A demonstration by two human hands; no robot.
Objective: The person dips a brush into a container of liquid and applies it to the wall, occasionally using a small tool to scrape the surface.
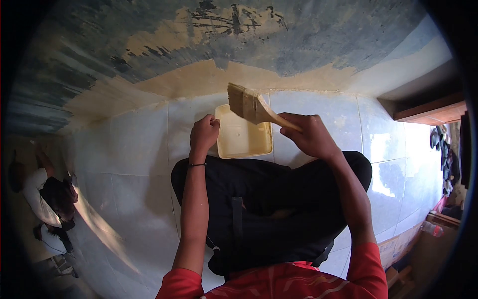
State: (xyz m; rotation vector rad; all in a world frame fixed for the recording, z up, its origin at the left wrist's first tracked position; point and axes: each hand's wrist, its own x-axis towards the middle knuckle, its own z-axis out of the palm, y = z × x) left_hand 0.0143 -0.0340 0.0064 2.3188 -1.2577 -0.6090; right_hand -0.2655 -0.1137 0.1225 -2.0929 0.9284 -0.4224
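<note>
A wide paintbrush (262, 113) with a wooden handle is gripped in my right hand (314, 136). Its dark, paint-stained bristles point up and left, above the far part of a shallow cream plastic tub (271, 142). The tub stands on the tiles in front of my crossed legs, with pale liquid in its bottom. My left hand (204, 133) is closed at the tub's left rim, thumb side toward it, a dark band on the wrist. The brush overlaps the tub's upper right corner in this view.
Ahead rises a wall (298, 45) with patchy grey-blue paint over a beige lower strip. Pale tiles (134, 154) cover the floor. A wooden ledge (432, 110) juts out at right, with a plastic bottle (432, 229) lower down. Another person (42, 194) is at far left.
</note>
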